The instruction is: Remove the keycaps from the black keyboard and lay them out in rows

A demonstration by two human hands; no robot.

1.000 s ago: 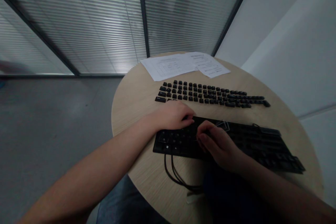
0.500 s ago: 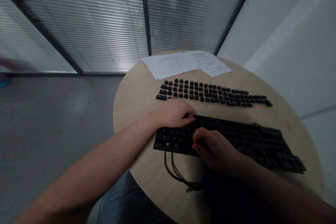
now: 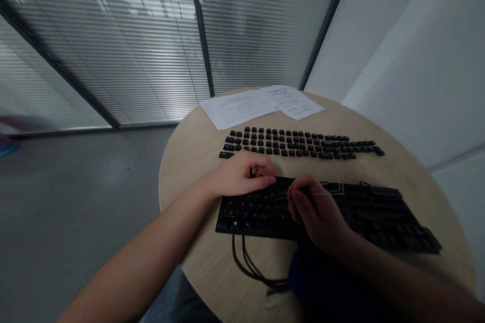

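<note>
A black keyboard [image 3: 261, 214] lies on the round wooden table, with many keys off its upper rows and a few, one with a Windows logo, on its near-left corner. My left hand [image 3: 242, 174] is at its far left edge, fingers curled and thumb along the top, gripping that edge; the fingertips are partly hidden. Over the middle of the keyboard, my right hand [image 3: 316, 209] pinches a thin bent wire tool, seemingly a wire keycap puller [image 3: 335, 189], whose frame sticks out to the right. Beyond the keyboard, loose black keycaps [image 3: 284, 145] lie in rows.
Printed papers [image 3: 238, 107] lie at the table's [image 3: 182, 161] far side. Black cables [image 3: 246, 262] loop off the near-left side of the keyboard, by a small pale piece [image 3: 272, 299]. Glass panels with blinds [image 3: 151, 60] stand behind, a white wall at right.
The view has tilted upward slightly. My right hand has turned, and the wire tool now shows beside it. My left hand stays at the far edge, its fingers a little more lifted.
</note>
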